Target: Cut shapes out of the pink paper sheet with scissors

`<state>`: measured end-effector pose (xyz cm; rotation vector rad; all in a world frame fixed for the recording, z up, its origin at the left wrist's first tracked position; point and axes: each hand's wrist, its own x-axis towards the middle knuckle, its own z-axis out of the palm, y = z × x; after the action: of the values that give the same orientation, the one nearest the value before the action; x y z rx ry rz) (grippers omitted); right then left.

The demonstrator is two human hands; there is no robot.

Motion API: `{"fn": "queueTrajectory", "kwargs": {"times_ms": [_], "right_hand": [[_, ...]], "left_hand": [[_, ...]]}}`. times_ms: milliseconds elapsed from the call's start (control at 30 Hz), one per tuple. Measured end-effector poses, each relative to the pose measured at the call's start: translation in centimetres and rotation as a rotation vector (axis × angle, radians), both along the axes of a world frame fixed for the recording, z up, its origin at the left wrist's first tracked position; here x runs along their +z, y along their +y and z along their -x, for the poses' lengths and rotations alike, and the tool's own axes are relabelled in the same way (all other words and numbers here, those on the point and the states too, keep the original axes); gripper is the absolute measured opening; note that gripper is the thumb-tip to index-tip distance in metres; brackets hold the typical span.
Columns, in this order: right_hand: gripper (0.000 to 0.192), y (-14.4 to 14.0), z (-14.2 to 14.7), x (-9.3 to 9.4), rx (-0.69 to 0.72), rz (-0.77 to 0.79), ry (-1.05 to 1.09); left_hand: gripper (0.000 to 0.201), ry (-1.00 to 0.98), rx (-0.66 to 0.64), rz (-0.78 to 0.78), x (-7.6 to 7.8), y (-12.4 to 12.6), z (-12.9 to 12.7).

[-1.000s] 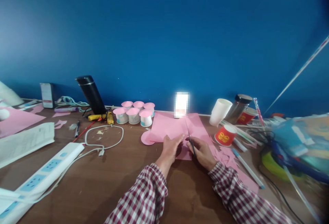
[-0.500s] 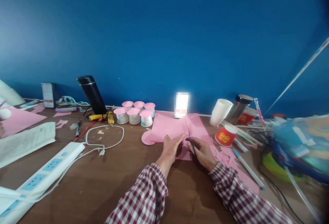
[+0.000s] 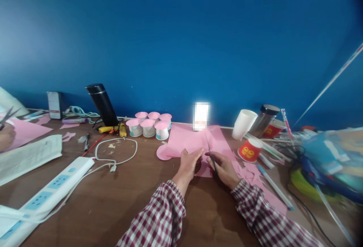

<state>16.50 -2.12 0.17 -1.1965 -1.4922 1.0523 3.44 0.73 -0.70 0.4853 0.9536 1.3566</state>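
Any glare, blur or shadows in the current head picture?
Head view: a pixelated white rectangle glows against the blue wall; the rightmost bundle looks smeared; soft shadows darken the table by the sleeves; left hand, right hand and pink paper look readable.

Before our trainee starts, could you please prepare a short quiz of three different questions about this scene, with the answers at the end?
1. Which hand holds the dark tool with the thin blade: a) left, b) right, or c) both?
2. True or false: the white power strip lies on the person's left side.
3. How many pink-topped cups stand in a group left of the pink sheet?

Key: 1. b, the right hand. 2. True. 3. Six.
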Motion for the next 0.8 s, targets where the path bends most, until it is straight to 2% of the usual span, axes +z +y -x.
{"fn": "queueTrajectory", "kwargs": {"times_ms": [200, 800], "right_hand": [[0.043, -0.03, 0.08, 0.10, 0.006, 0.020, 0.036], [0.044, -0.15, 0.12, 0.23, -0.006, 0.016, 0.017]], "left_hand": [[0.052, 0.054, -0.016, -0.014, 0.40, 0.02, 0.06], [0.051, 0.090, -0.022, -0.020, 0.95, -0.42, 0.09]]}}
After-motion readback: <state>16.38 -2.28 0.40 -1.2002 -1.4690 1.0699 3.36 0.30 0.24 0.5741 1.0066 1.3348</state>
